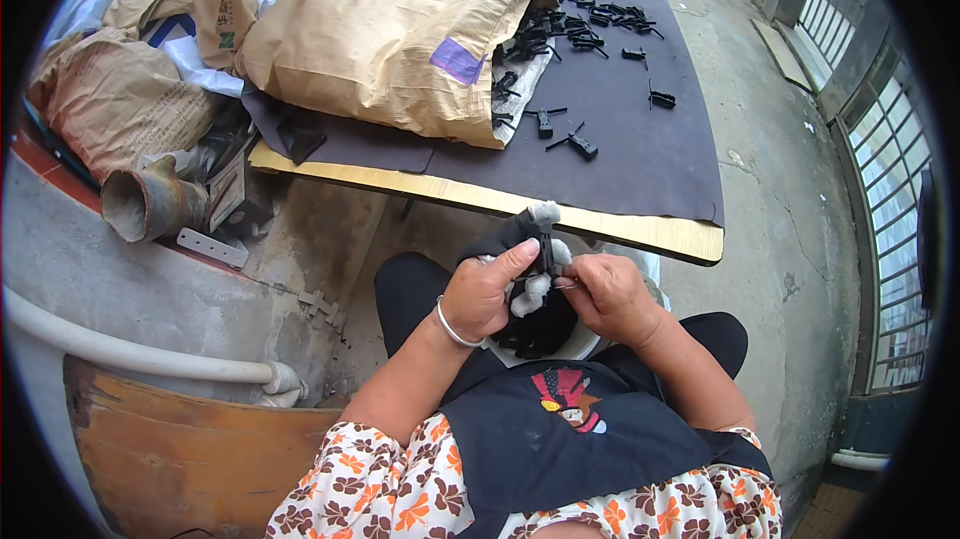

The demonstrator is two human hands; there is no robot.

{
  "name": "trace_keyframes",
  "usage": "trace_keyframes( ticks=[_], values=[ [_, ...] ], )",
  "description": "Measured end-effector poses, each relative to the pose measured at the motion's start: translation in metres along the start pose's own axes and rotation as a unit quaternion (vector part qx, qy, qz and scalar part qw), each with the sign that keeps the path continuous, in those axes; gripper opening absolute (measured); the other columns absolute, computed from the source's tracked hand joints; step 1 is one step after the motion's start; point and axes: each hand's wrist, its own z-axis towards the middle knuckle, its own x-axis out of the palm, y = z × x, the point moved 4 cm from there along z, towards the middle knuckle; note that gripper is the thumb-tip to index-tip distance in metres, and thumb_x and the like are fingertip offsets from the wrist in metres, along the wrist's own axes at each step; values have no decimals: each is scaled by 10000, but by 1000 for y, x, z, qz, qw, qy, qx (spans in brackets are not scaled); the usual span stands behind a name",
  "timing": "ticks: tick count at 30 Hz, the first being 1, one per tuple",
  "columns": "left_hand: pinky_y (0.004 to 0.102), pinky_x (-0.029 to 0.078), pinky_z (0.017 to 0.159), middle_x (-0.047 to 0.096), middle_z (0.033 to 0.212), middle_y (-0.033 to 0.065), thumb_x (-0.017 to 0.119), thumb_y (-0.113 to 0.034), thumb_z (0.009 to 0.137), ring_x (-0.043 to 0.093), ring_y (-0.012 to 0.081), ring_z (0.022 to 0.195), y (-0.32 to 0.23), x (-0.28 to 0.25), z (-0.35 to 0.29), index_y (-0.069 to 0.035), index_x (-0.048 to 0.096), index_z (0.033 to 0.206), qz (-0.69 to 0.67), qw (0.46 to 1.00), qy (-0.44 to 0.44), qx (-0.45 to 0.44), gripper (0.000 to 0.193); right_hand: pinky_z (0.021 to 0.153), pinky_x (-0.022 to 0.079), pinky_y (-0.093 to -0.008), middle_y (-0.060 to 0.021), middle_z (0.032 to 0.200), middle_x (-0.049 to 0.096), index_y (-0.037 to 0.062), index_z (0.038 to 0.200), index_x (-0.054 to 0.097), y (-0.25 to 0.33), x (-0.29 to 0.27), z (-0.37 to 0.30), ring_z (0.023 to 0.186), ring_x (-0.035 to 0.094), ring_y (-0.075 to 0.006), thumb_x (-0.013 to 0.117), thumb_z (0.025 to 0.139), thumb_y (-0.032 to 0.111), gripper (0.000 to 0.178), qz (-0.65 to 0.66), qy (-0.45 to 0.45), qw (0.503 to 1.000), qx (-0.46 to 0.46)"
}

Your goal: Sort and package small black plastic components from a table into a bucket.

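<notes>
Above my lap, my left hand grips a small black plastic part upright between thumb and fingers. Grey fuzzy wrapping and black cloth cover the fingers behind it. My right hand is closed in a pinch against the part's lower right side. Something thin and pale shows at its fingertips, too small to name. Below both hands, a white bucket between my knees holds black pieces, partly hidden by my hands and dark apron.
A dark-covered table with a pale wooden edge stands ahead. On it, a large brown paper sack lies with its mouth to the right, and several black plastic parts spill out. Rusty pipe and paper bags crowd the left.
</notes>
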Motion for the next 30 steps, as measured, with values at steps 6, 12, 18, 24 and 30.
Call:
trace_keyframes(
  ticks=[6, 12, 18, 24, 30],
  values=[
    [188, 412, 548, 592, 842, 15, 492, -128, 925, 500, 42, 636, 3, 3, -2, -1, 496, 1226, 423, 854, -78, 294, 327, 484, 423, -328, -78, 641, 529, 47, 803, 501, 24, -14, 13, 552, 546, -235, 737, 705, 175, 286, 44, -41, 998, 24],
    [235, 435, 652, 584, 860, 24, 530, -112, 893, 518, 78, 716, 4, 15, -13, 7, 523, 1165, 327, 942, -11, 80, 297, 486, 341, -206, 8, 620, 454, 26, 743, 500, 3, -7, 11, 553, 385, -52, 642, 819, 78, 170, 174, -76, 959, 210],
    [258, 456, 758, 630, 928, 76, 531, -67, 865, 556, 111, 805, -8, 22, -14, 12, 517, 1176, 433, 865, -3, 255, 322, 509, 411, -305, -111, 603, 520, -3, 784, 521, 0, -5, 11, 508, 476, -189, 585, 861, 175, 204, 199, -4, 952, 232],
    [272, 455, 793, 636, 996, 123, 522, -50, 858, 591, 153, 881, -4, 20, -12, 39, 509, 1175, 460, 857, -29, 232, 330, 518, 410, -365, -189, 655, 533, -2, 789, 515, 10, -8, 15, 559, 498, -352, 529, 892, 176, 206, 124, 45, 969, 211],
    [315, 454, 838, 612, 1060, 162, 523, -47, 845, 601, 230, 943, 3, 16, -13, 46, 515, 1153, 533, 794, -42, 289, 322, 497, 391, -384, -197, 646, 530, -10, 728, 506, 12, -6, 17, 571, 491, -372, 533, 884, 179, 246, 111, 48, 964, 236]
  ],
)
